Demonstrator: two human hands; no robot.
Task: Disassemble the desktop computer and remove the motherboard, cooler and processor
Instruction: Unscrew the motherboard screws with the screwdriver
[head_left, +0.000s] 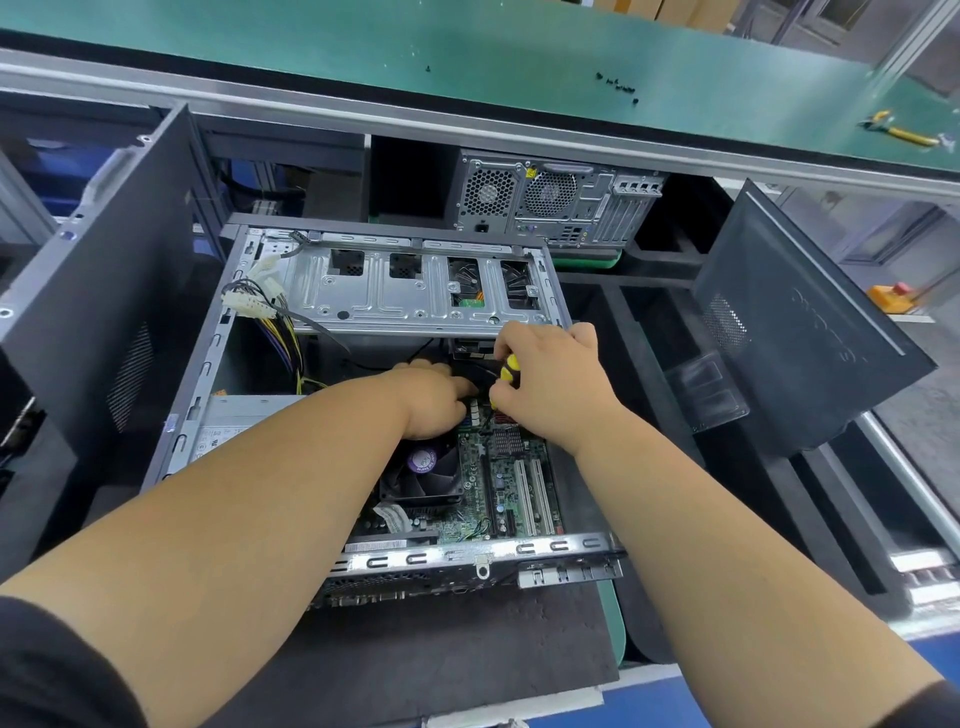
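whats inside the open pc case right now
The open case holds a green motherboard, a black cooler fan, a power supply and loose cables. The hands and forearms cover the board's upper part.

- Right hand (545, 384) curled round yellow-and-black screwdriver (508, 370), working in a narrow pocket of the open case (192, 415).
- Just beyond the grip: drive cage (415, 291) overhanging, blocking any lift straight away from the body.
- Just left of the grip: left hand (431, 400), touching the board, closing that side.
- Nearer than the grip: cooler fan (423, 475) and upright slots (532, 493) on the motherboard (488, 467).
- Far left: loose cable bundle (275, 317).
- Open room only above, toward the body.
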